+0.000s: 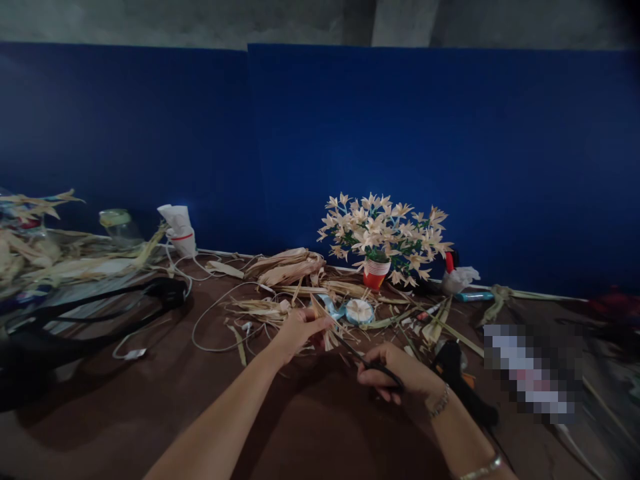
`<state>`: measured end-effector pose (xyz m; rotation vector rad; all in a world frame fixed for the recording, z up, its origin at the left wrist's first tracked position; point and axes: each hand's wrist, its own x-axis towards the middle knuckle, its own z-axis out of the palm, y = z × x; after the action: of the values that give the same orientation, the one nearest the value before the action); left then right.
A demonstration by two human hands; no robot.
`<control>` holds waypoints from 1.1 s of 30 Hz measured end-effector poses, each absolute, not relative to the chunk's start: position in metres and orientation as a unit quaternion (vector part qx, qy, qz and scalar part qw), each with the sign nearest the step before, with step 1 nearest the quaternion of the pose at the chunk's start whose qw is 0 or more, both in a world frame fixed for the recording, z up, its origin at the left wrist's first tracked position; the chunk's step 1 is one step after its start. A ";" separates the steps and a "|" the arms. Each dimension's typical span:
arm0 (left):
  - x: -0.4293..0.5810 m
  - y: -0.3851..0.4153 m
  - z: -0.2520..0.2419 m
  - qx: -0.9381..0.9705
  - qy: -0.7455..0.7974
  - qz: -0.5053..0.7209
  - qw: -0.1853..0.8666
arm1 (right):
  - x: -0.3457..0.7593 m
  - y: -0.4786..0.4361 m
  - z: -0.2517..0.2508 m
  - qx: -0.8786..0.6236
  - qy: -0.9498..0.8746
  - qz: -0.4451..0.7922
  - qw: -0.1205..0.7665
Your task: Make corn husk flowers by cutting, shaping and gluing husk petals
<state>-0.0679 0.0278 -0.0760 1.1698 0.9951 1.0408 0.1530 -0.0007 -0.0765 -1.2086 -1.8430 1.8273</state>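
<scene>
Pinched in my left hand (296,333) is a pale strip of dried corn husk (317,307), its ends standing out above and below the fingers. My right hand (395,367) grips dark-handled scissors (391,375); their blades point up and left toward the husk. Whether the blades touch it I cannot tell. Just beyond my hands lie a roll of light-blue ribbon or tape (359,311) and scattered husk scraps (265,309). Behind these stands a red cup (376,273) with a bunch of pale husk flowers (373,230).
A black glue gun (463,383) lies right of my right hand. White cable (194,327) loops at left, near a black strapped object (165,297). Husk bundles (287,267) and a white paper-wrapped cup (180,230) stand along the back, before a blue partition (280,147).
</scene>
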 end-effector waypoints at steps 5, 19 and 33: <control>-0.065 0.026 -0.077 0.504 0.434 0.445 0.599 | 0.153 -0.001 -0.074 -0.422 -0.647 0.622 0.133; -0.056 0.026 -0.084 0.500 0.461 0.428 0.595 | 0.155 -0.002 -0.066 -0.462 -0.662 0.579 0.113; -0.045 0.018 -0.078 0.354 0.410 0.562 0.626 | 0.120 -0.002 -0.076 -0.425 -0.485 0.559 0.522</control>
<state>-0.0449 0.0180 -0.0775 0.8117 0.9397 1.2885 0.1198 -0.0016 -0.0764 -1.0179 -1.1621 1.3387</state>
